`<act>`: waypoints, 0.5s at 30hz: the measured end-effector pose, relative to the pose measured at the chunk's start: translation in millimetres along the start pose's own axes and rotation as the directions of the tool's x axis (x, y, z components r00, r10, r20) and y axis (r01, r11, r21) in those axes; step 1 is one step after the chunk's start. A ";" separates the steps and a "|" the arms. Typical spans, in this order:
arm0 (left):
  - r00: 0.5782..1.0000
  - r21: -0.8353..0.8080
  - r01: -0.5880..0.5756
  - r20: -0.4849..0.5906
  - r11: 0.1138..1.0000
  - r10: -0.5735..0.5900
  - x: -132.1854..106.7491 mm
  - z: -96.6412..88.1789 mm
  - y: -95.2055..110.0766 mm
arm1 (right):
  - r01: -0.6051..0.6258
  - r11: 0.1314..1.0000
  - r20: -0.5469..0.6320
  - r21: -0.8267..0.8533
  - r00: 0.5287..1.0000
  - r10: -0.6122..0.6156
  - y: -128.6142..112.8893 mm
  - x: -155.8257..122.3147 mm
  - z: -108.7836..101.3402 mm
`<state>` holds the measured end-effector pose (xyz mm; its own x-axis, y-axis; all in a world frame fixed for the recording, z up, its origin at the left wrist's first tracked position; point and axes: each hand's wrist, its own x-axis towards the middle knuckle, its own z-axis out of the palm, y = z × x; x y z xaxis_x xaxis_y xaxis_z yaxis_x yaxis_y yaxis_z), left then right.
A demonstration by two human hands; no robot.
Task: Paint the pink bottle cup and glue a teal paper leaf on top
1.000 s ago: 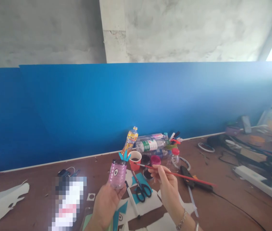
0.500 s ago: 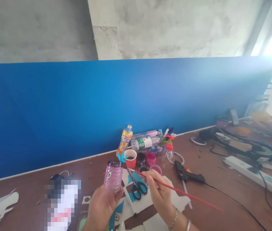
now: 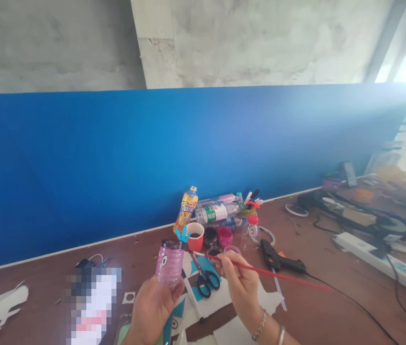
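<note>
My left hand [image 3: 153, 309] grips a pink painted bottle piece [image 3: 169, 261] with a paper eye on its side and blue paper leaves at its top, holding it upright above the brown table [image 3: 332, 306]. My right hand [image 3: 241, 285] pinches a long red paintbrush [image 3: 267, 272]; its tip points left, just right of the pink piece, above a red paper cup [image 3: 195, 236] and small paint pots [image 3: 224, 236].
Black-handled scissors [image 3: 207, 279] and white and teal paper scraps lie below my hands. Plastic bottles [image 3: 217, 212] lie against the blue board [image 3: 188, 153]. A black glue gun [image 3: 278, 261], cables and a white power strip [image 3: 386, 270] sit to the right. A blurred patch lies at the left.
The view swung right in the first half second, then steadied. The brush has levelled out and its tip has edged a little up and toward the paint pots; the pink piece stays in my left hand.
</note>
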<state>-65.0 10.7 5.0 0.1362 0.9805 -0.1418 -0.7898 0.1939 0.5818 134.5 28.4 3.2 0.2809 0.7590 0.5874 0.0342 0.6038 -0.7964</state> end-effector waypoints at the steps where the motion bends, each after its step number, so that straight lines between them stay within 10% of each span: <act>1: 1.000 0.007 -0.003 -0.001 1.000 0.003 -0.1 0.2 -0.1 | -0.039 0.999 -0.023 0.022 0.999 0.039 0.5 0.4 0.3; 15: 0.998 -0.009 -0.058 0.013 0.998 0.058 1.3 -0.3 -1.5 | -0.054 0.998 0.112 0.030 0.992 0.050 -3.4 0.3 1.4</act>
<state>-63.9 11.7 3.7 0.0978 0.9904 -0.0974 -0.8015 0.1364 0.5822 133.1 26.9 6.3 0.1731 0.8107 0.5593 -0.0097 0.5693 -0.8221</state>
